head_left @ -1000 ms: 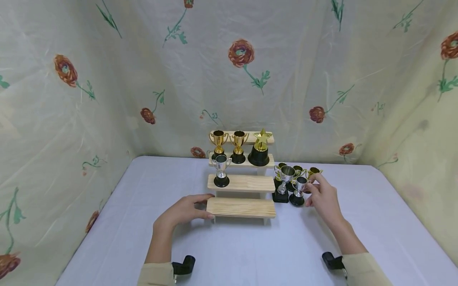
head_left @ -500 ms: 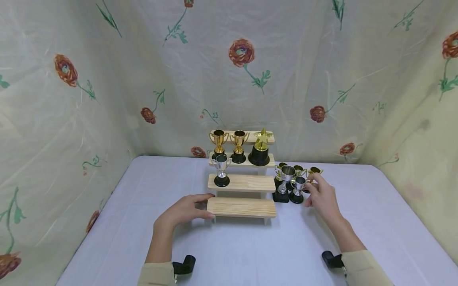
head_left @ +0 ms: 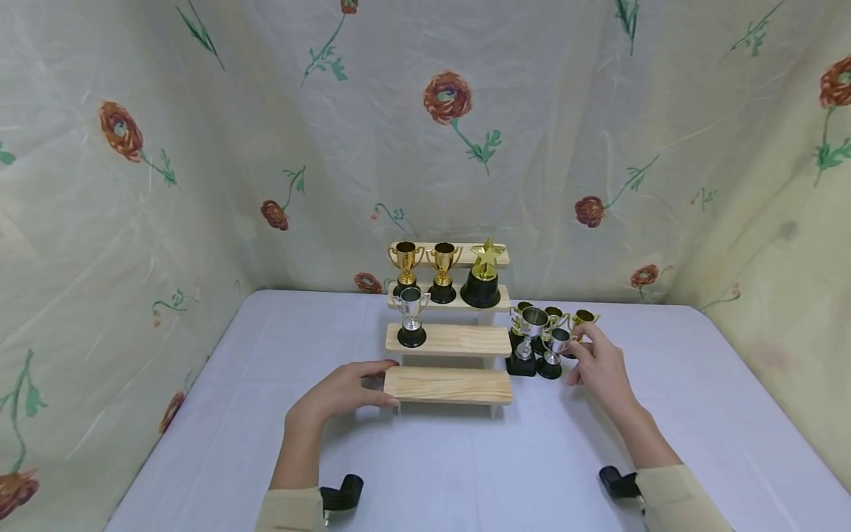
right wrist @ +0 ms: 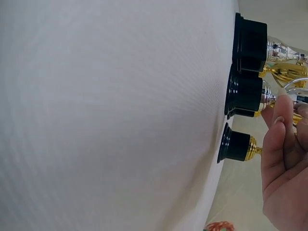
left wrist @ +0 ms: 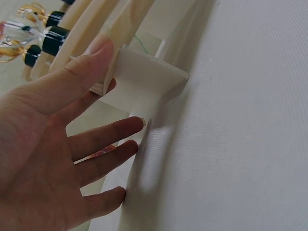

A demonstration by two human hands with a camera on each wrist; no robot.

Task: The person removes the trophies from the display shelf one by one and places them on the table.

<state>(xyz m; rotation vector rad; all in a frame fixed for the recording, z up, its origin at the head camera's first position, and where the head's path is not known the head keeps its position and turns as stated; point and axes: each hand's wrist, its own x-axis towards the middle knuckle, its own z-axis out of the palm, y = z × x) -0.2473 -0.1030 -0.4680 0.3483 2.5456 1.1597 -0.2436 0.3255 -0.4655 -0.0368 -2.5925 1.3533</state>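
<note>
My left hand (head_left: 346, 389) pinches the left end of the lowest step of a wooden tiered display stand (head_left: 448, 386), thumb at the front and index finger behind; in the left wrist view its other fingers (left wrist: 106, 137) spread loosely apart. My right hand (head_left: 601, 369) holds a small silver trophy cup (head_left: 557, 346) by its right side, fingertips at the handle. That cup leans slightly, its black base (right wrist: 248, 91) low by the tablecloth. Beside it stands a larger silver trophy (head_left: 532, 325) on a square black base. Several gold trophies (head_left: 583, 318) stand behind, partly hidden.
Two gold cups (head_left: 444, 257) and a gold star trophy (head_left: 488, 262) stand on the stand's third step. A silver cup (head_left: 411, 303) stands at the left of the second step. Flowered fabric (head_left: 505, 199) hangs behind the white-covered table (head_left: 439, 473).
The small silver cup in my right hand shifts and tilts slightly, its base moving a little left. My left hand stays at the stand.
</note>
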